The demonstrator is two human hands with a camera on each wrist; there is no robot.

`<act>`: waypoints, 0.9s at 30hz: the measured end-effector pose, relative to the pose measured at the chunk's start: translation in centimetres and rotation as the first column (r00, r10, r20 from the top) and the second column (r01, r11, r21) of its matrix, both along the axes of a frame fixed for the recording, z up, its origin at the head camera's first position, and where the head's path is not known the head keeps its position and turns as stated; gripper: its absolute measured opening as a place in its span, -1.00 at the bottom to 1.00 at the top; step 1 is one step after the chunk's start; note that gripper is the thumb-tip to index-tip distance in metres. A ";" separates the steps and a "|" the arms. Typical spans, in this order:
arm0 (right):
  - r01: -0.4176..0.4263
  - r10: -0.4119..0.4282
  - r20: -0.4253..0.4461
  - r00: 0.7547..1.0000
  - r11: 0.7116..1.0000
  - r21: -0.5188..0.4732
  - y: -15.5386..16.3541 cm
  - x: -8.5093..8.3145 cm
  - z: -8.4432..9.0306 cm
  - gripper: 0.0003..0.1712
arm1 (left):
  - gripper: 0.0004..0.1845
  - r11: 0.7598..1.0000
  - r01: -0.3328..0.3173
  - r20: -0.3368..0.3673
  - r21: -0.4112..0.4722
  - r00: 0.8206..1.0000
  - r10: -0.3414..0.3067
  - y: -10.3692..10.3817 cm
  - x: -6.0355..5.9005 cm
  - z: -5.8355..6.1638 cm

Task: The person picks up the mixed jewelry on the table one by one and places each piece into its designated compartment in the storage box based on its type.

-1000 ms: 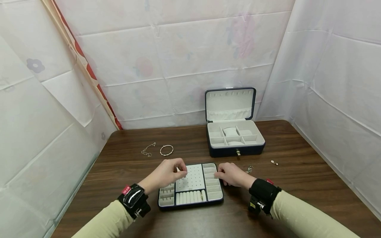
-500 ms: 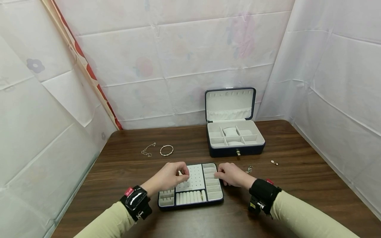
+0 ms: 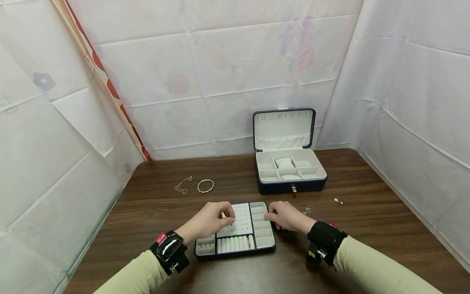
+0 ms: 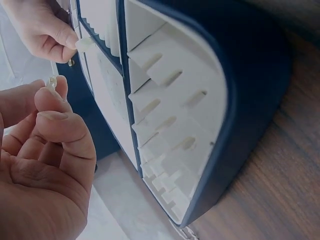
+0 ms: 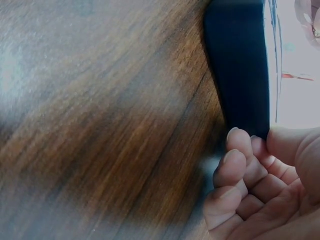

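A dark blue jewellery tray (image 3: 235, 254) with white lining lies on the table in front of me. My left hand (image 3: 214, 218) hovers over its dotted earring panel (image 3: 240, 218) and pinches a small pale earring (image 4: 51, 81) between thumb and forefinger. My right hand (image 3: 284, 215) grips the tray's right edge; its fingers (image 5: 240, 165) curl against the tray's dark side wall (image 5: 240, 75). In the left wrist view the right hand (image 4: 47, 32) pinches the tray's rim, and the tray's slotted compartments (image 4: 170, 100) fill the frame.
An open dark blue jewellery box (image 3: 290, 185) stands at the back, right of centre. A bangle (image 3: 205, 185) and a thin chain (image 3: 182, 185) lie at the left. Another small chain (image 3: 307, 209) and a small earring (image 3: 338, 201) lie to the right. White sheets wall the table.
My left hand has slid a little to the right and lower over the dotted panel, still pinching the earring. The right hand and the tray have stayed put.
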State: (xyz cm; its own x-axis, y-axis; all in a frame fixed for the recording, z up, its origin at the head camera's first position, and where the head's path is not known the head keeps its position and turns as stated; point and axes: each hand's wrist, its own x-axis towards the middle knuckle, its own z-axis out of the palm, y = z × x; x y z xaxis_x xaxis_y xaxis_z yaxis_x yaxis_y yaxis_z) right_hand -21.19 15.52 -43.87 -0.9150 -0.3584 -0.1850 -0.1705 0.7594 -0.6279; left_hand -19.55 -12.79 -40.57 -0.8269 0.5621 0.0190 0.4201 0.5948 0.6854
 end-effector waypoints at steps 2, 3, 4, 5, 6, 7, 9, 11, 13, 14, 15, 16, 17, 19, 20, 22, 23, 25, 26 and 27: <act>0.003 -0.003 0.001 1.000 1.000 0.000 0.0 0.0 0.0 -0.72 | -0.91 1.000 -0.003 0.013 0.007 1.000 0.003 0.0 0.0 -0.1; 0.004 -0.004 0.004 1.000 1.000 0.001 0.0 0.0 0.0 -0.72 | -0.91 1.000 -0.003 0.021 0.011 1.000 0.003 0.1 0.1 -0.1; 0.004 -0.004 0.003 1.000 1.000 0.000 0.0 0.0 0.0 -0.72 | -0.91 1.000 -0.003 0.024 0.016 1.000 0.003 0.1 0.1 -0.1; 0.004 -0.004 0.001 1.000 1.000 0.000 0.0 0.0 0.0 -0.72 | -0.91 1.000 -0.005 0.026 0.019 1.000 0.004 0.2 0.1 -0.1; 0.004 -0.004 0.000 1.000 1.000 -0.002 0.0 0.0 0.0 -0.72 | -0.91 1.000 -0.006 0.027 0.022 1.000 0.005 0.2 0.1 -0.1; 0.004 -0.004 0.000 1.000 1.000 -0.003 0.0 0.0 0.0 -0.72 | -0.92 1.000 -0.008 0.027 0.025 1.000 0.007 0.3 0.1 -0.2; 0.003 -0.003 -0.001 1.000 1.000 -0.005 0.0 0.1 0.0 -0.72 | -0.92 1.000 -0.012 0.021 0.024 1.000 0.011 0.4 0.1 -0.2; 0.003 -0.003 0.000 1.000 1.000 -0.004 -0.1 0.1 0.0 -0.72 | -0.93 1.000 -0.016 0.022 0.022 1.000 0.015 0.6 0.1 -0.2; 0.003 -0.003 0.003 1.000 1.000 -0.002 -0.1 0.1 0.1 -0.72 | -0.94 1.000 -0.014 0.027 0.020 1.000 0.013 0.7 0.1 -0.2; 0.002 -0.002 0.002 1.000 1.000 -0.002 -0.1 0.1 0.1 -0.72 | -0.95 1.000 -0.010 0.027 0.017 1.000 0.010 0.7 0.1 -0.2; 0.002 -0.002 0.003 1.000 1.000 -0.002 -0.1 0.1 0.1 -0.72 | -0.95 1.000 -0.006 0.030 0.018 1.000 0.005 0.8 0.1 -0.2; 0.001 -0.001 0.004 1.000 1.000 -0.002 -0.1 0.0 0.1 -0.72 | -0.95 1.000 -0.001 0.026 0.016 1.000 0.001 0.8 0.1 -0.3; 0.001 -0.001 0.004 1.000 1.000 -0.003 -0.1 0.1 0.1 -0.72 | -0.95 1.000 0.003 0.021 0.013 1.000 -0.003 0.9 0.1 -0.3; 0.002 -0.002 0.003 1.000 1.000 -0.003 -0.1 0.0 0.1 -0.72 | -0.93 1.000 0.011 0.002 0.001 1.000 -0.011 0.9 0.1 -0.5; 0.003 -0.003 0.002 1.000 1.000 -0.004 -0.1 0.0 0.1 -0.72 | -0.92 1.000 0.014 -0.009 -0.007 1.000 -0.014 1.0 0.1 -0.5; 0.005 -0.005 0.004 1.000 1.000 -0.006 -0.1 0.0 0.1 -0.72 | -0.90 1.000 0.017 -0.035 -0.026 0.999 -0.018 1.0 0.0 -0.7; 0.005 -0.005 0.004 1.000 1.000 -0.007 -0.1 0.0 0.0 -0.72 | -0.90 0.999 0.019 -0.044 -0.032 0.999 -0.020 1.1 0.0 -0.8; 0.005 -0.005 0.006 1.000 1.000 -0.011 0.0 0.1 0.0 -0.72 | -0.89 0.999 0.023 -0.055 -0.044 0.998 -0.025 1.2 0.0 -0.9; 0.004 -0.004 0.005 1.000 1.000 -0.012 0.0 0.1 0.0 -0.72 | -0.88 0.999 0.027 -0.064 -0.047 0.997 -0.030 1.3 0.0 -1.0; 0.003 -0.003 0.005 1.000 1.000 -0.013 0.0 0.1 0.0 -0.73 | -0.87 0.998 0.028 -0.069 -0.050 0.997 -0.032 1.3 0.0 -1.0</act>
